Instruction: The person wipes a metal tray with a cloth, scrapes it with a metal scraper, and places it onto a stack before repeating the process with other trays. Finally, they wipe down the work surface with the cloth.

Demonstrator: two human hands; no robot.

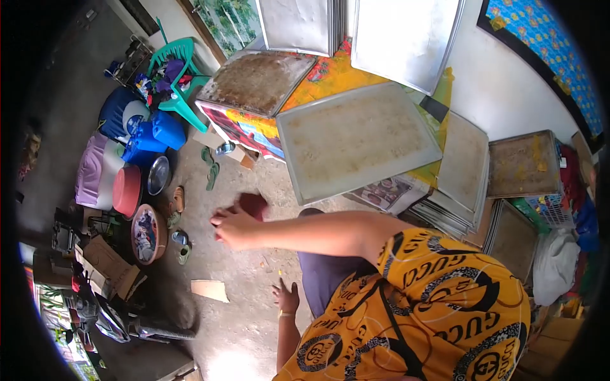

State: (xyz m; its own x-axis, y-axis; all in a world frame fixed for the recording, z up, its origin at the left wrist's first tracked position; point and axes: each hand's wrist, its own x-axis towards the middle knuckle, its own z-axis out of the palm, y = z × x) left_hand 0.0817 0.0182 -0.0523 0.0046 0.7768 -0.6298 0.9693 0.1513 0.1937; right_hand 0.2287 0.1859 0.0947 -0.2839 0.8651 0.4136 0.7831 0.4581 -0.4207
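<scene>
My right hand [234, 227] reaches out across the front of my body, fingers closed on a dark red cloth [253, 206] that is smeared by motion. Lower down, my left hand [286, 297] hangs over the concrete floor with its fingers spread and nothing in it. A large, flat metal tray [359, 143] with a stained, dull surface lies tilted on the table beyond my right arm. Beside it on the table is a brown, rust-stained tray [257, 81].
Shiny trays [406, 41] lean on the wall behind the table, and stacked trays [460, 168] stand at the right. A green chair [184, 108], a blue container [168, 130], basins [149, 235], slippers [211, 176] and a cardboard piece [210, 290] are on the left floor.
</scene>
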